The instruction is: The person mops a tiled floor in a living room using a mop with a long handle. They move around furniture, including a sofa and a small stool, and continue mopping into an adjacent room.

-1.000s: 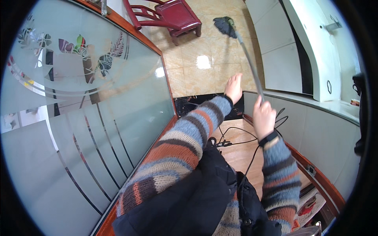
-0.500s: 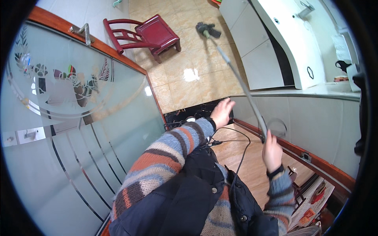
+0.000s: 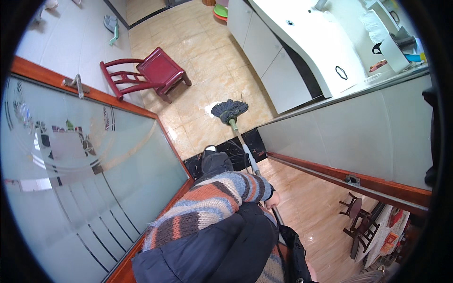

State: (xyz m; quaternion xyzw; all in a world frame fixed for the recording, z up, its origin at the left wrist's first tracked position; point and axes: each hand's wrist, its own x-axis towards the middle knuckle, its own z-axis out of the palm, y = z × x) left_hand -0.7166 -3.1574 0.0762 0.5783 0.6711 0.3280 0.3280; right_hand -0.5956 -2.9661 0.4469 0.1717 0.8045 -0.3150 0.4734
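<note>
A mop with a dark grey strand head [image 3: 230, 111] rests on the beige tiles just beyond the black threshold strip. Its grey pole [image 3: 251, 160] slants back toward my body. My left hand [image 3: 272, 200] is closed around the pole, partly covered by my striped sleeve. Lower down, the pole runs behind my dark vest. Only a sliver of my right hand [image 3: 311, 271] shows beside the vest at the lower edge; its fingers are hidden. My foot [image 3: 210, 148] stands by the threshold, left of the pole.
A dark red wooden chair [image 3: 163, 70] stands beyond the frosted glass door [image 3: 94, 179] on the left. A white washbasin cabinet [image 3: 283, 61] stands at the right. Behind the wooden door frame [image 3: 351, 177] are small stools [image 3: 363, 226] and a cluttered table.
The mop head has been drawn back toward me. My left hand, open and off the pole before, now grips it; my right hand has dropped to the lower edge. The view has shifted.
</note>
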